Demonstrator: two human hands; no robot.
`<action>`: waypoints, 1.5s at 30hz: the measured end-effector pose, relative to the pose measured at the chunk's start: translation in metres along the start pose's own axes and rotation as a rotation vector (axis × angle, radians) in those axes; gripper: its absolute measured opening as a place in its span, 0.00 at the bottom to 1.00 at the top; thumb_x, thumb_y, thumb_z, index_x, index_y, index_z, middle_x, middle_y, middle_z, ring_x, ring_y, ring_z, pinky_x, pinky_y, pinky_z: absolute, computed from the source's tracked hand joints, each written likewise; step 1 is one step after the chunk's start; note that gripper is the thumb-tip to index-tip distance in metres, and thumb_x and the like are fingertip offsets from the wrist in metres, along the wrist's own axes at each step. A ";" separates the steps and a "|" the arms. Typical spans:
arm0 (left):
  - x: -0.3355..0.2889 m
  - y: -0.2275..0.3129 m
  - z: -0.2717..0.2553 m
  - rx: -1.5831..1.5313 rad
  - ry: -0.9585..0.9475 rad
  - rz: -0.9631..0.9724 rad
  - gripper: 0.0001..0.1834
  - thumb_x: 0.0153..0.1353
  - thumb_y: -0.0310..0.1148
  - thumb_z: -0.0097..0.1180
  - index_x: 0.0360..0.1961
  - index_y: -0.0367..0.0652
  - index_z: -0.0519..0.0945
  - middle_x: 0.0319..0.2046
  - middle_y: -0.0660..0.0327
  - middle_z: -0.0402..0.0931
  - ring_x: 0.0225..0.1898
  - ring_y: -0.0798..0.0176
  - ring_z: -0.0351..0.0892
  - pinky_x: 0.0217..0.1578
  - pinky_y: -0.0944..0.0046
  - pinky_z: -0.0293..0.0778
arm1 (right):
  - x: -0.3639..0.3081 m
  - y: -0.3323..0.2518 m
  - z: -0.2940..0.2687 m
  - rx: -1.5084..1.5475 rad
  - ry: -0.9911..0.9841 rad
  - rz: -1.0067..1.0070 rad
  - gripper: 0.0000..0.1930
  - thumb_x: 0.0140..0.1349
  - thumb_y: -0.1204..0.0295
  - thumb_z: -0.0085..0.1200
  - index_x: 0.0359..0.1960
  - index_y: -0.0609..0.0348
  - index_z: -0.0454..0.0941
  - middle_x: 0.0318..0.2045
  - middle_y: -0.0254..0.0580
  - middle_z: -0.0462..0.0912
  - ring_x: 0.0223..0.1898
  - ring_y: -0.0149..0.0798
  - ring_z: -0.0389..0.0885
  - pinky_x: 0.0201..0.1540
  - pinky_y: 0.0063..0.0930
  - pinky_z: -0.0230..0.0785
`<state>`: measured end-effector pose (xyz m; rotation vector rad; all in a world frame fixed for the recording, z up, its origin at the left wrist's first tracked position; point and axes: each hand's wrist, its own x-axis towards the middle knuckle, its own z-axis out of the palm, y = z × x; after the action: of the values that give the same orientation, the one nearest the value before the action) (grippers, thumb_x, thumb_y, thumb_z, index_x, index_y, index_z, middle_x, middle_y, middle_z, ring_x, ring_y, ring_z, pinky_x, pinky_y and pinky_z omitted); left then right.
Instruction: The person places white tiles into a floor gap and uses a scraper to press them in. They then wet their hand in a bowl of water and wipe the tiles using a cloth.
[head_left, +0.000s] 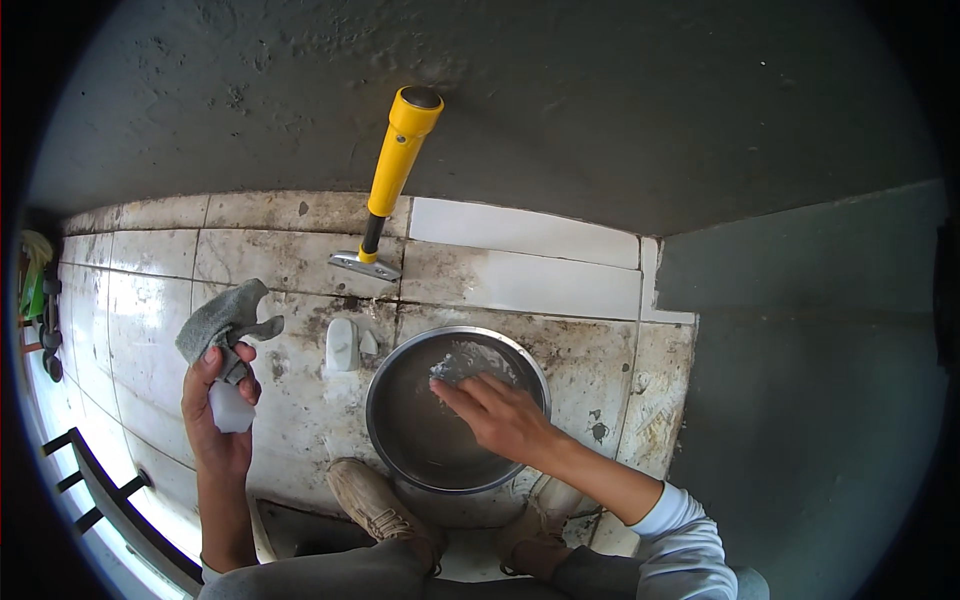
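My left hand (215, 410) is closed around a grey cloth (222, 322) and a white block (231, 408), raised above the tiles at the left. The cloth sticks up past my thumb; the block shows below it against my palm. My right hand (502, 420) reaches over a round metal basin (373, 432) of murky water. Its fingers are stretched out and dip at the surface, beside whitish froth (470, 358); I make out nothing held in them. A scraper (393, 175) with a yellow handle stands beyond the basin, its metal head on the tiles, its handle leaning toward the dark wall.
A white piece (342, 345) with a small chip beside it lies left of the basin. My shoes (375, 500) stand close to the basin's near side. Stained white tiles (250, 255) meet dark walls (800, 400) ahead and right. A black railing (110, 500) is at lower left.
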<state>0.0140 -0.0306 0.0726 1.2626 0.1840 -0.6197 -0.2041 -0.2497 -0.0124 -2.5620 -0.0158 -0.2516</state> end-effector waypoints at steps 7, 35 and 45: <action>-0.001 0.001 0.001 0.015 0.007 0.008 0.13 0.64 0.36 0.49 0.43 0.38 0.73 0.32 0.57 0.78 0.21 0.70 0.71 0.23 0.73 0.68 | -0.003 -0.007 0.012 0.042 0.033 -0.096 0.25 0.45 0.83 0.54 0.50 0.59 0.76 0.29 0.37 0.72 0.31 0.35 0.75 0.33 0.26 0.74; 0.003 0.007 0.000 0.037 -0.001 -0.017 0.18 0.61 0.37 0.53 0.47 0.36 0.74 0.31 0.58 0.80 0.21 0.72 0.72 0.23 0.74 0.70 | 0.052 -0.011 -0.013 0.580 -0.150 0.397 0.11 0.56 0.73 0.60 0.41 0.56 0.79 0.25 0.36 0.74 0.26 0.30 0.75 0.29 0.24 0.67; 0.005 0.008 -0.003 -0.034 -0.044 -0.024 0.16 0.60 0.35 0.53 0.46 0.37 0.74 0.32 0.58 0.80 0.22 0.72 0.73 0.24 0.74 0.70 | 0.143 0.010 0.016 1.518 -0.355 0.840 0.09 0.61 0.75 0.52 0.41 0.65 0.77 0.33 0.41 0.80 0.30 0.28 0.79 0.36 0.21 0.75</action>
<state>0.0227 -0.0283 0.0765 1.2146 0.1733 -0.6621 -0.0607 -0.2555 -0.0045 -0.9195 0.5093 0.4126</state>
